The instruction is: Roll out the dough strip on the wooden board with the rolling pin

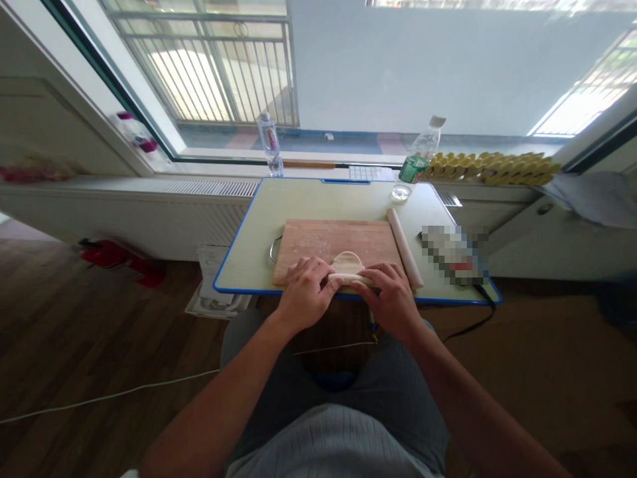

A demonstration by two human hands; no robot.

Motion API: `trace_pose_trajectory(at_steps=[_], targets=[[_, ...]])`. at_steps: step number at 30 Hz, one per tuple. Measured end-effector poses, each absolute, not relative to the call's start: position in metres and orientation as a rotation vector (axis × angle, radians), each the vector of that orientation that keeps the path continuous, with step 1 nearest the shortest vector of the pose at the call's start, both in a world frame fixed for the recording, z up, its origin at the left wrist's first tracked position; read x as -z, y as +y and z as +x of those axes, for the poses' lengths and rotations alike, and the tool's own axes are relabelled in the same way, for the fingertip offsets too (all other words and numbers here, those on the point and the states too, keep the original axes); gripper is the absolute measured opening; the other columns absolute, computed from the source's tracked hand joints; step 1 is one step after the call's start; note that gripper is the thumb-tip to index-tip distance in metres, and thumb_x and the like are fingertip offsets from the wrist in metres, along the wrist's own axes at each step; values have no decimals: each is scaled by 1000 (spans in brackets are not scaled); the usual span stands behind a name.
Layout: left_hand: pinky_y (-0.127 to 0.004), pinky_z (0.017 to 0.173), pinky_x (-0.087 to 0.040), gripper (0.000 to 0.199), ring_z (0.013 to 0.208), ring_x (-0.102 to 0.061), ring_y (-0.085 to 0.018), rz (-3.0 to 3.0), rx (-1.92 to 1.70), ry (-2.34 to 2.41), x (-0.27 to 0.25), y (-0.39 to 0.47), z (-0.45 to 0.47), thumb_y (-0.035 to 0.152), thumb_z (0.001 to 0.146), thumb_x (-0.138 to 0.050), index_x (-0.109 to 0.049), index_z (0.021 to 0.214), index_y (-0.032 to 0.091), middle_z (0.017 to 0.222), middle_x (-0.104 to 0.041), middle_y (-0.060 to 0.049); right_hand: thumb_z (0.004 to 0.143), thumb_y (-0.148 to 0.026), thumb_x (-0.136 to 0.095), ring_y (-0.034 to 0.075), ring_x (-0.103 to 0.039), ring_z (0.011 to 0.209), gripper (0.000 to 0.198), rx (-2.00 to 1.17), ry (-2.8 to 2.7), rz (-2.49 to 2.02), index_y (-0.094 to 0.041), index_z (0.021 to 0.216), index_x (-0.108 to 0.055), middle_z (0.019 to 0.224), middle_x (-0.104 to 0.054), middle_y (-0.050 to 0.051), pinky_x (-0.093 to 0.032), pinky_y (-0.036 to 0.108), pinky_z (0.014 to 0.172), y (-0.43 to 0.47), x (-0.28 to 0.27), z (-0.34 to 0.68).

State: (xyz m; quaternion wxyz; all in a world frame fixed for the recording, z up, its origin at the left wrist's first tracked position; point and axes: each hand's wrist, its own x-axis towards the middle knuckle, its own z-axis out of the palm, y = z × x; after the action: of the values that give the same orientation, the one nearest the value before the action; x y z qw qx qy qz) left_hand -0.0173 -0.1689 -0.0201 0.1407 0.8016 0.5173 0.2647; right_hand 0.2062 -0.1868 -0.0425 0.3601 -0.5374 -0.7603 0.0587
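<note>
A thin, pale round of dough (348, 261) lies near the front edge of a floured wooden cutting board (323, 239). Its near side forms a narrow roll between my hands. My left hand (307, 285) grips the left end of the roll, thumb on the near side and fingers curled over the far side. On the right end, my right hand (391, 292) has a matching grip. Both thumbs point inward, with a short stretch of roll showing between them. A wooden rolling pin (404, 247) rests along the board's right side, apart from my hands.
The board sits on a small blue-edged table (249, 229). At the table's back right stands a clear bottle (415, 166); a blurred-out item (452, 255) lies at right. Another bottle (271, 146) is by the window. A red fire extinguisher (122, 259) is on the floor.
</note>
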Motion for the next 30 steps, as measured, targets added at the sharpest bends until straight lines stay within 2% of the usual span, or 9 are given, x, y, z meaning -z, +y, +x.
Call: trace_pose_trajectory(at_steps=[7, 14, 16, 19, 22, 26, 30], targets=[[-47, 103, -47, 23, 117, -61, -30, 2279, -686, 1672, 18, -163, -4, 37, 109, -55, -69, 96, 24, 115, -74, -7, 109, -54, -57, 29, -64, 110, 40, -115, -1855, -1533, -24, 94, -78, 113, -76, 10, -50, 46, 101, -179, 43, 199], [-48, 99, -48, 26, 111, -62, -31, 2196, -746, 1804, 18, -161, 3, 38, 104, -64, -58, 83, 25, 102, -72, -7, 105, -56, -62, 30, -64, 106, 38, -20, -1732, -1600, -25, 85, -69, 106, -78, 9, -47, 44, 96, -175, 47, 194], [-49, 98, -48, 25, 111, -62, -32, 2180, -769, 1845, 19, -160, 3, 39, 103, -66, -57, 84, 25, 102, -72, -7, 104, -55, -63, 30, -63, 103, 36, -10, -1723, -1626, -25, 85, -67, 100, -77, 8, -46, 44, 94, -172, 47, 195], [-50, 99, -48, 15, 114, -62, -33, 2171, -786, 1881, 19, -157, 3, 38, 101, -69, -63, 97, 25, 108, -74, -9, 103, -51, -66, 31, -64, 101, 30, 0, -1724, -1671, -25, 90, -69, 98, -77, 8, -47, 43, 91, -167, 43, 196], [-48, 105, -47, 10, 121, -62, -31, 2219, -848, 1731, 17, -158, 2, 30, 104, -65, -69, 111, 26, 120, -77, -7, 105, -42, -62, 31, -66, 105, 23, 27, -1747, -1653, -23, 100, -74, 107, -79, 10, -48, 45, 96, -170, 33, 192], [-44, 115, -44, 20, 129, -63, -25, 2322, -896, 1440, 19, -165, -2, 28, 106, -62, -76, 121, 29, 130, -79, -2, 108, -24, -53, 29, -63, 133, 28, 34, -1915, -1479, -25, 123, -76, 132, -79, 7, -39, 49, 119, -189, 29, 186], [-49, 119, -40, 34, 133, -61, -29, 2422, -840, 1445, 26, -170, -8, 34, 99, -74, -75, 133, 29, 135, -76, -5, 103, -23, -60, 31, -56, 146, 39, 13, -2029, -1431, -27, 141, -71, 148, -72, 5, -30, 55, 128, -202, 42, 190]])
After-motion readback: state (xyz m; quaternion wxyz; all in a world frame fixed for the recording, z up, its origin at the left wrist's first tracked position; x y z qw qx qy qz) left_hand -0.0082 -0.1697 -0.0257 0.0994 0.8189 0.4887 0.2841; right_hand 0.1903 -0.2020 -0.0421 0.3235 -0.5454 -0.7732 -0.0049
